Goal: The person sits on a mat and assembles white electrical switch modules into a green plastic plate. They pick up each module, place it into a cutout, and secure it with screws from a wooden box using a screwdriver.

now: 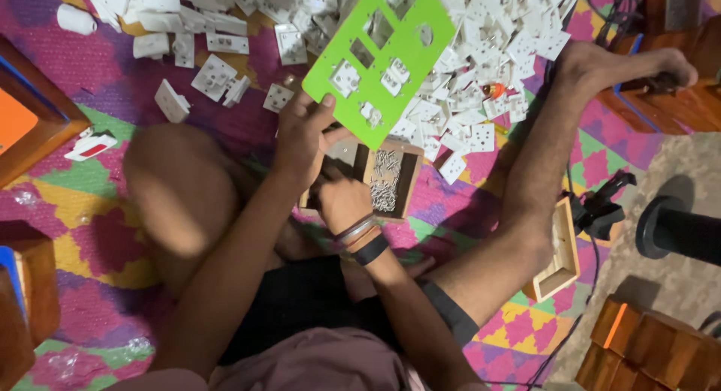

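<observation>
My left hand [302, 132] grips the lower edge of a bright green plastic plate [409, 57] with several cut-out windows, held tilted above the floor. A few white switch parts sit in its openings. My right hand [342, 199], with bands on the wrist, reaches into a small wooden box [409, 182] that holds a heap of small metal screws [386, 179]. Whether its fingers pinch a screw is hidden. Behind the plate lies a big pile of white socket and switch modules [481, 53].
I sit on a colourful patterned mat [90, 203] with my knees spread. Loose white modules [214, 75] lie at the upper left. Wooden boxes [559, 252] stand at the right and left edges. A black cable and tool [601, 207] lie at the right.
</observation>
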